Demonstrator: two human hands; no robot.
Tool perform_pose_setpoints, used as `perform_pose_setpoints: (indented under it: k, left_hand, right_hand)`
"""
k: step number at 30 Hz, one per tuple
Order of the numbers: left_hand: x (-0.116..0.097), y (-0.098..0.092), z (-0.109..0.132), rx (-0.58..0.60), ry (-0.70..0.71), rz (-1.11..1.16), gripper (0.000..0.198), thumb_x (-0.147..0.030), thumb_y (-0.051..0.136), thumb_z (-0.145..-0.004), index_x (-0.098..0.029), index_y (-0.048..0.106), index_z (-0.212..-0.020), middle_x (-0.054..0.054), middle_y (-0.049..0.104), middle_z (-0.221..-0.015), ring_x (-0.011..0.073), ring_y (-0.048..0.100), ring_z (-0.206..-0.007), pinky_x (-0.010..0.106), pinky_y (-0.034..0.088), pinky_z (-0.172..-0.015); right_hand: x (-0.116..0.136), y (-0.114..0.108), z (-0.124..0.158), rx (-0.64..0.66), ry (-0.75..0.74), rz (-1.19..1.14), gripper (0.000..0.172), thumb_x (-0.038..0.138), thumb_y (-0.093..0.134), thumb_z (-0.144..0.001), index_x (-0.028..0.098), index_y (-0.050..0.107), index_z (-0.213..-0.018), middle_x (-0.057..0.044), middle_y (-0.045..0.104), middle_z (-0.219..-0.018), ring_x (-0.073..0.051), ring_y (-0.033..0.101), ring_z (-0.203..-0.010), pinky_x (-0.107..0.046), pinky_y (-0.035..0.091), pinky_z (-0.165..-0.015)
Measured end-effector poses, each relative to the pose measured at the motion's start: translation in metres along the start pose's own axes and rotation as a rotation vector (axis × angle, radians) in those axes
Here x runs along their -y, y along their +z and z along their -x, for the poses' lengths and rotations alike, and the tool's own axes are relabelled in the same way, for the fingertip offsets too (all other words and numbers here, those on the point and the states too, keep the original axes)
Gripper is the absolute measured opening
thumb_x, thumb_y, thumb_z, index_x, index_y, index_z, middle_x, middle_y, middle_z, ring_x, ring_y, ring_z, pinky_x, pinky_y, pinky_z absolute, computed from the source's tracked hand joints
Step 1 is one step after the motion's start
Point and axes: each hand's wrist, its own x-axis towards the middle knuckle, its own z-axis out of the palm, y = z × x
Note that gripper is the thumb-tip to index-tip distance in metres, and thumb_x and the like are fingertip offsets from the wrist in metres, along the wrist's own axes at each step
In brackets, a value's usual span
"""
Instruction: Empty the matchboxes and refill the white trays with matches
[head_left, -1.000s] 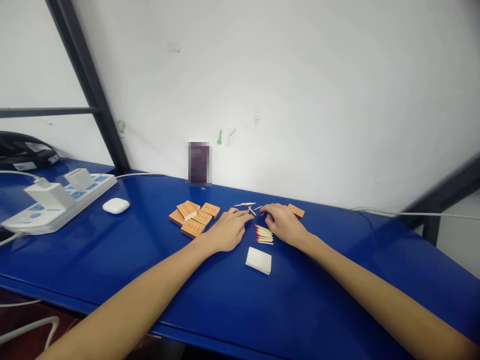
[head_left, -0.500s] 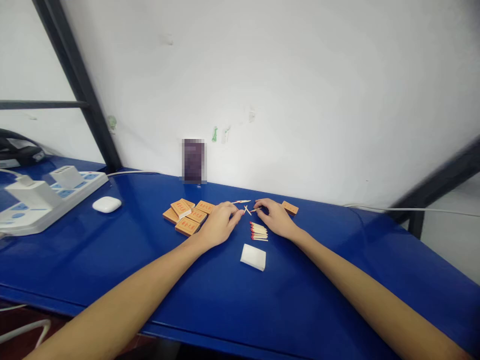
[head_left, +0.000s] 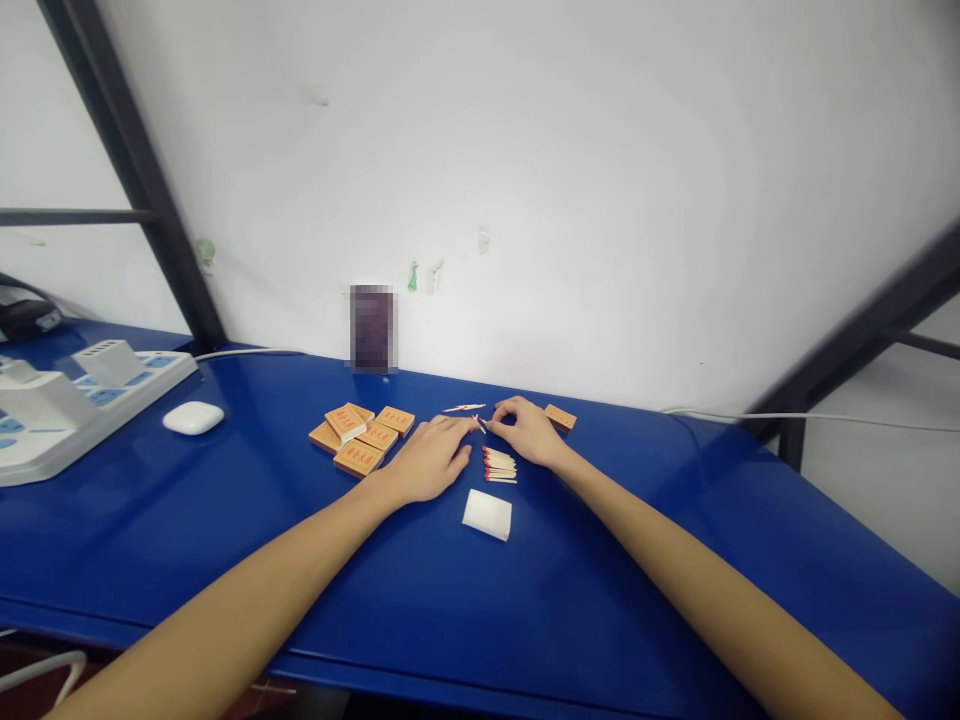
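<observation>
My left hand (head_left: 429, 458) lies low over the blue table, palm down with fingers stretched out. Its fingertips reach the crossed matches (head_left: 480, 424) between the hands. Opposite, my right hand (head_left: 527, 432) has thumb and forefinger pinched around the end of a thin match, which is small and partly hidden. Just behind the hands, more matches (head_left: 465, 407) lie sideways in a line. A row of red-tipped matches (head_left: 500, 465) rests in front of my right hand. Closer to me is a small white box (head_left: 488, 514).
Several orange matchboxes (head_left: 358, 457) are heaped left of my left hand. Another matchbox (head_left: 561, 417) lies behind my right hand. At left are a white earbud case (head_left: 193, 418) and a power strip (head_left: 161, 375) with plugs. A dark, blurred-out rectangle (head_left: 373, 330) stands by the wall.
My left hand has gone from bent, pinching fingers to flat, stretched ones. My right hand stays pinched near the crossed matches. The whole view has shifted slightly, moving things leftward.
</observation>
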Motion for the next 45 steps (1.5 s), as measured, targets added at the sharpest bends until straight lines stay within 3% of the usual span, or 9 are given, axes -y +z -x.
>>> perform_pose_setpoints:
  k: [7,12,17,21,28,36,45]
  left_hand:
    - [-0.001,-0.001,-0.001,0.04,0.027,-0.052,0.029,-0.02,0.042,-0.097,-0.018,0.061,-0.118,0.009,0.065,-0.124,0.0251,0.055,-0.121,0.044,0.044,-0.105]
    - [-0.004,-0.002,-0.001,0.067,0.008,-0.138,0.038,-0.022,0.041,-0.096,-0.018,0.056,-0.131,0.012,0.055,-0.135,0.0288,0.048,-0.125,0.049,0.043,-0.104]
    - [-0.003,-0.002,-0.002,0.126,0.01,-0.199,0.046,-0.026,0.036,-0.098,-0.018,0.047,-0.142,0.012,0.048,-0.144,0.0324,0.042,-0.129,0.053,0.042,-0.104]
    - [-0.001,-0.001,-0.003,0.088,0.03,-0.171,0.044,-0.022,0.04,-0.095,-0.017,0.052,-0.137,0.012,0.05,-0.141,0.0318,0.039,-0.131,0.052,0.04,-0.107]
    - [0.0,-0.001,-0.001,-0.016,0.034,-0.121,0.036,-0.016,0.043,-0.092,-0.013,0.063,-0.121,0.013,0.06,-0.12,0.0268,0.05,-0.117,0.046,0.044,-0.105]
    - [0.001,-0.001,-0.004,0.053,0.136,-0.067,0.035,-0.014,0.041,-0.092,-0.015,0.066,-0.116,0.01,0.066,-0.126,0.0243,0.055,-0.126,0.042,0.044,-0.109]
    - [-0.005,-0.007,0.0,0.016,0.068,-0.138,0.035,-0.013,0.042,-0.091,-0.015,0.065,-0.117,0.012,0.057,-0.112,0.0252,0.053,-0.107,0.044,0.047,-0.098]
  right_hand:
    - [0.01,0.011,-0.004,-0.049,0.048,0.036,0.013,0.027,0.059,-0.087,0.02,0.067,-0.079,-0.006,0.059,-0.093,-0.024,0.056,-0.096,-0.039,0.042,-0.088]
    - [0.008,0.012,-0.003,-0.041,0.04,0.028,0.007,0.027,0.067,-0.08,0.021,0.067,-0.078,-0.007,0.06,-0.101,-0.026,0.054,-0.101,-0.042,0.041,-0.092]
    - [0.003,0.009,-0.004,-0.052,0.009,0.015,0.004,0.017,0.065,-0.079,0.02,0.067,-0.076,-0.006,0.063,-0.098,-0.022,0.057,-0.097,-0.037,0.043,-0.091]
    - [0.004,0.006,0.0,-0.078,-0.019,0.02,0.009,0.013,0.061,-0.08,0.019,0.067,-0.078,-0.006,0.067,-0.095,-0.021,0.059,-0.094,-0.034,0.043,-0.091]
    - [0.004,0.008,0.002,-0.114,-0.027,0.053,0.012,0.012,0.059,-0.081,0.018,0.068,-0.08,-0.007,0.068,-0.093,-0.022,0.059,-0.092,-0.035,0.043,-0.088]
    - [0.004,0.006,0.003,-0.054,-0.076,0.046,0.017,0.014,0.055,-0.087,0.021,0.07,-0.086,-0.006,0.069,-0.1,-0.022,0.058,-0.099,-0.037,0.042,-0.093]
    - [0.012,0.002,0.007,0.031,-0.112,0.012,0.016,0.015,0.058,-0.084,0.023,0.071,-0.09,-0.004,0.067,-0.106,-0.022,0.057,-0.102,-0.038,0.041,-0.095]
